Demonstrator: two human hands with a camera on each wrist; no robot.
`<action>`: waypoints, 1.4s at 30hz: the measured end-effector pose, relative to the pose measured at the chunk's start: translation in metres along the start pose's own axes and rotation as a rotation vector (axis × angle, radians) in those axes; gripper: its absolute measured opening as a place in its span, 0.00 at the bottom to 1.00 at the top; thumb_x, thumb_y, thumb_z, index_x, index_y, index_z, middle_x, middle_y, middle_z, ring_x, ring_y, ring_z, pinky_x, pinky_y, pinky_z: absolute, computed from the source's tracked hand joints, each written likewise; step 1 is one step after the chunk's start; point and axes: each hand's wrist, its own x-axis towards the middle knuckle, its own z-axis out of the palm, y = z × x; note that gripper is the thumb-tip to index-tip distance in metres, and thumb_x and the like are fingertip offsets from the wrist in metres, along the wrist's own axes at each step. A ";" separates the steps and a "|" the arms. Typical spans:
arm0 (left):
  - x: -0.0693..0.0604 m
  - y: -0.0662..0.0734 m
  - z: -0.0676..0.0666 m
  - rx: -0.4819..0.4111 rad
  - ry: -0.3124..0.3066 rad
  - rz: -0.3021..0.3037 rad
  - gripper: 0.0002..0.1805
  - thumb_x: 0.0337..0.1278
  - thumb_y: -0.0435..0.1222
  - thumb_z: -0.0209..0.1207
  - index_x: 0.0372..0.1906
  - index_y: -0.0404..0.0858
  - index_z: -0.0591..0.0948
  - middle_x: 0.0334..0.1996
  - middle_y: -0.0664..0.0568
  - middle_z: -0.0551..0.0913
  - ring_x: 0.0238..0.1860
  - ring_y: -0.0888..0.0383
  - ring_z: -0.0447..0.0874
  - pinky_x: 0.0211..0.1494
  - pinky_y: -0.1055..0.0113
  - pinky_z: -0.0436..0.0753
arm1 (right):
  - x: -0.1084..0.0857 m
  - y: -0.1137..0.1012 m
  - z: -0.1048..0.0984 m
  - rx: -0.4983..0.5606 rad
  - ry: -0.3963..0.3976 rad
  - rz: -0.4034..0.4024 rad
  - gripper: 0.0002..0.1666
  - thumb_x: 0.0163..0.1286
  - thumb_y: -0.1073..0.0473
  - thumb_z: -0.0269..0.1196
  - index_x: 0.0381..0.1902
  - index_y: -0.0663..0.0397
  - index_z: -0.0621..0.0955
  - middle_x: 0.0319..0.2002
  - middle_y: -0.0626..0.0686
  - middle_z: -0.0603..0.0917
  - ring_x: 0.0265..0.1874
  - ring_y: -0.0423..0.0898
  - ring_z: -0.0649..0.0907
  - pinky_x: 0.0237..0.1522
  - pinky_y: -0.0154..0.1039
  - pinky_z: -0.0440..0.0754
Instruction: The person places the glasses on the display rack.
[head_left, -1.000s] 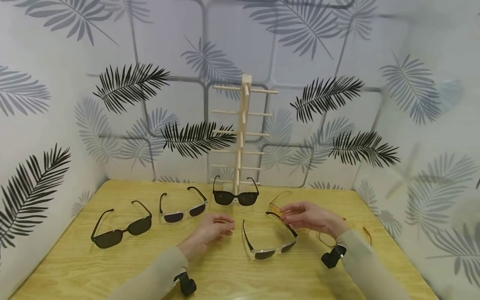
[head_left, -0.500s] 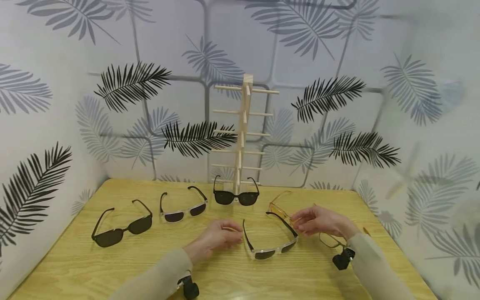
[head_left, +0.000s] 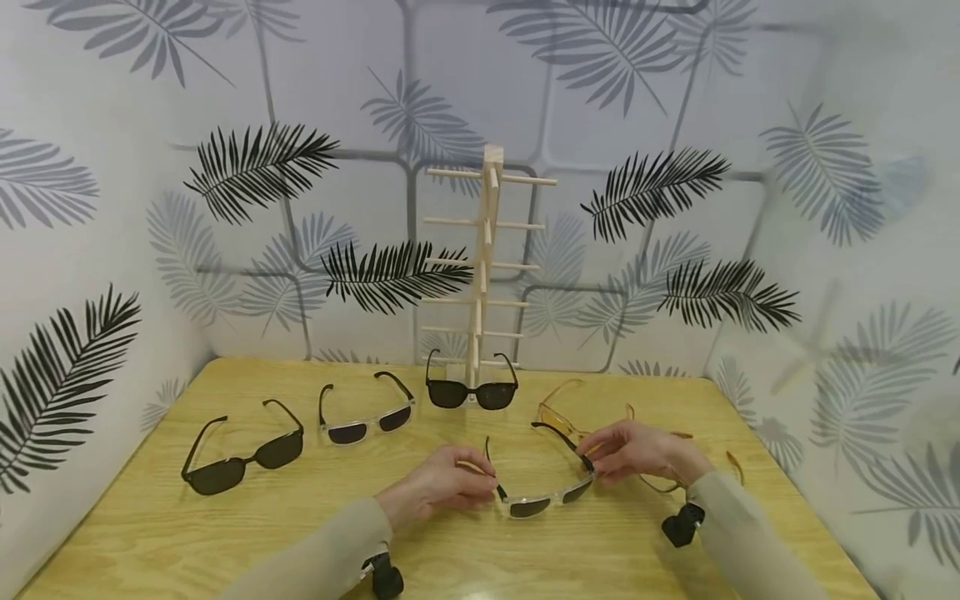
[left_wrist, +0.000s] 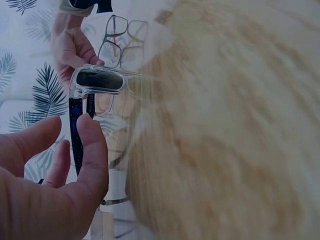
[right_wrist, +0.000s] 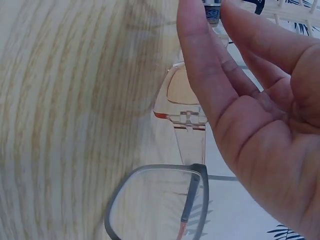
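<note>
Glossy plastic sunglasses (head_left: 556, 500) (smooth, shiny lenses (left_wrist: 100, 81)), wood-grained tabletop (head_left: 480, 567), matt wooden rack (head_left: 487, 204)

Clear-framed sunglasses (head_left: 555, 499) out in front of the wooden rack (head_left: 483, 258), a shade to its right! Dark lenses, both of them, on the side away from the rack, and look at those black temples, unfolded, wide open, reaching back towards it. It's sitting at a slant, too: the right end of that see-through front lies nearer the rack than the left. Bluish flecks on one temple, up close!
</note>
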 end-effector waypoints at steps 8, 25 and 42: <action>0.001 0.001 0.002 -0.043 -0.005 -0.003 0.16 0.58 0.26 0.63 0.50 0.25 0.76 0.37 0.43 0.86 0.36 0.53 0.88 0.45 0.57 0.87 | 0.004 0.002 0.004 0.021 0.021 0.006 0.24 0.69 0.68 0.62 0.61 0.72 0.74 0.49 0.64 0.84 0.41 0.48 0.87 0.48 0.49 0.85; -0.014 0.006 -0.016 -0.056 -0.017 0.000 0.24 0.56 0.27 0.66 0.55 0.24 0.70 0.37 0.44 0.85 0.34 0.54 0.88 0.39 0.62 0.87 | 0.008 -0.005 0.017 0.085 -0.060 -0.064 0.30 0.67 0.66 0.64 0.63 0.74 0.69 0.43 0.54 0.83 0.41 0.45 0.85 0.52 0.50 0.84; -0.029 0.024 -0.039 -0.046 -0.114 0.047 0.15 0.59 0.27 0.63 0.49 0.31 0.74 0.36 0.46 0.84 0.35 0.53 0.88 0.43 0.60 0.87 | 0.005 -0.032 0.028 0.118 -0.105 -0.118 0.19 0.66 0.66 0.66 0.54 0.58 0.78 0.40 0.51 0.82 0.38 0.44 0.86 0.50 0.52 0.84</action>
